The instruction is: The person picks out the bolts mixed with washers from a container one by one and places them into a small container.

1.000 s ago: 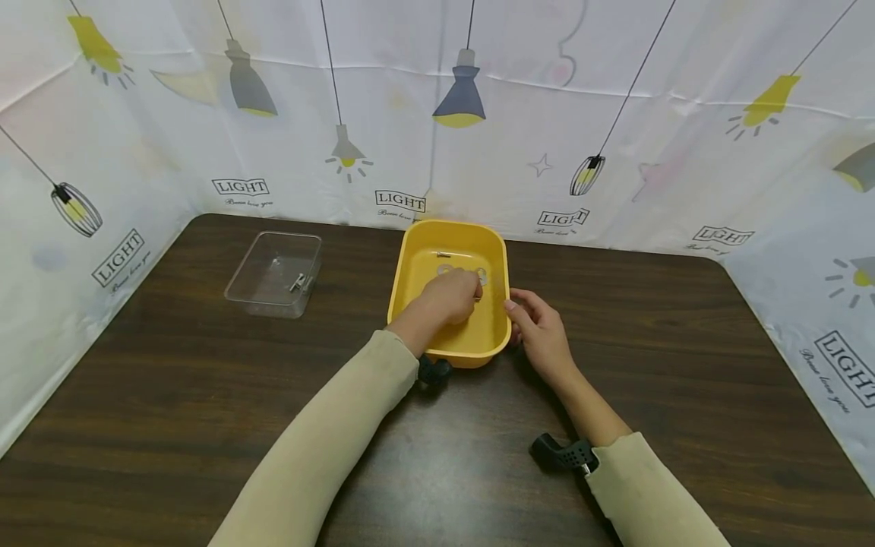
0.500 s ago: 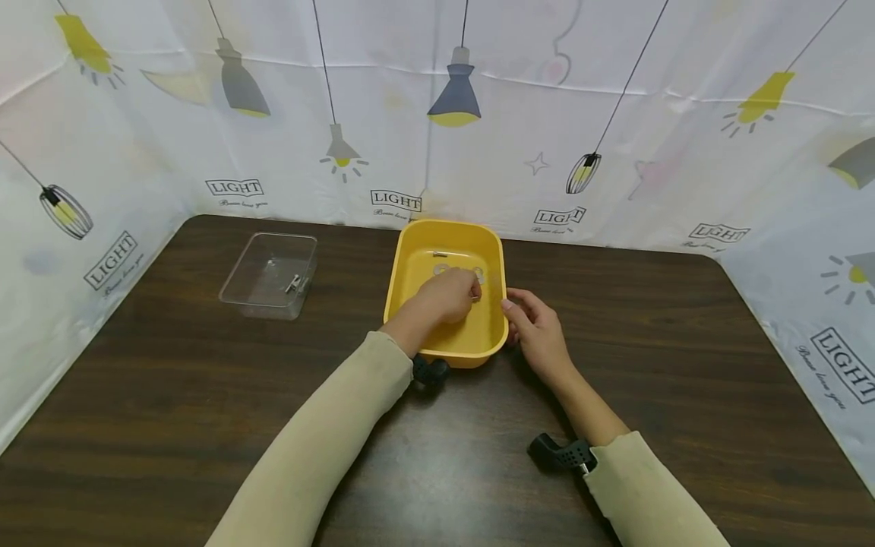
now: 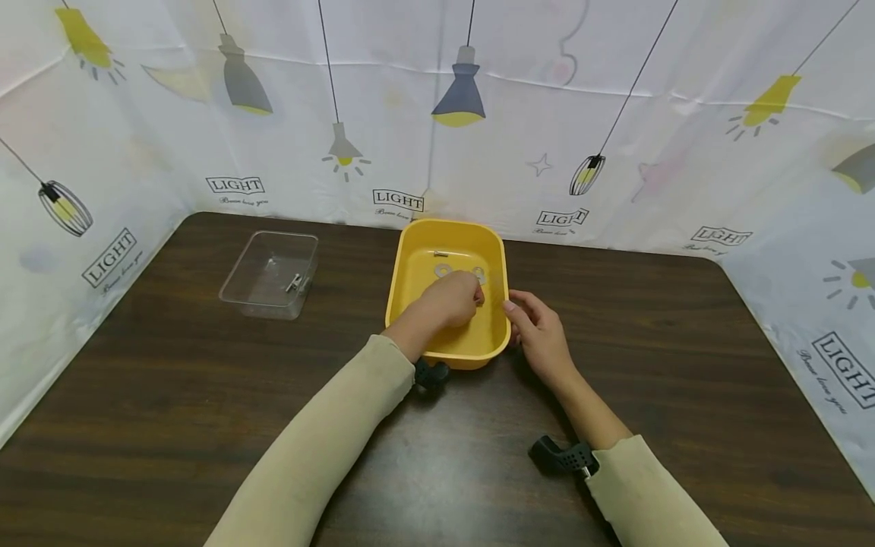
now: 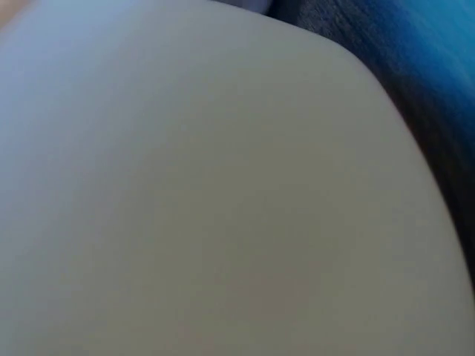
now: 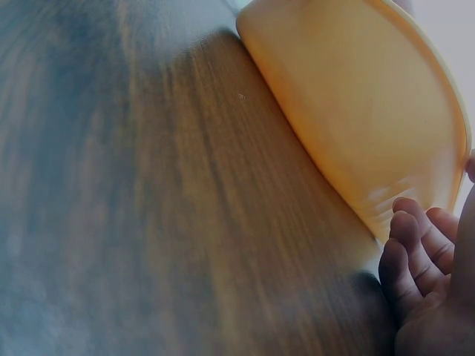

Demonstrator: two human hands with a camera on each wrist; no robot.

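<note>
Left hand (image 3: 447, 298) curled inside yellow rectangular plastic tub (image 3: 415, 270), any hold unseen. Right hand (image 3: 540, 334), fingers relaxed, touches tub's right rim: brace lightly. Flat grey metal rings (image 3: 437, 270), tub's far half: probably best edge-lifted.

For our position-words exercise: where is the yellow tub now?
In the head view, the yellow tub stands near the far table edge, right of the clear box, with the left hand inside it and the right hand at its right side.
</note>
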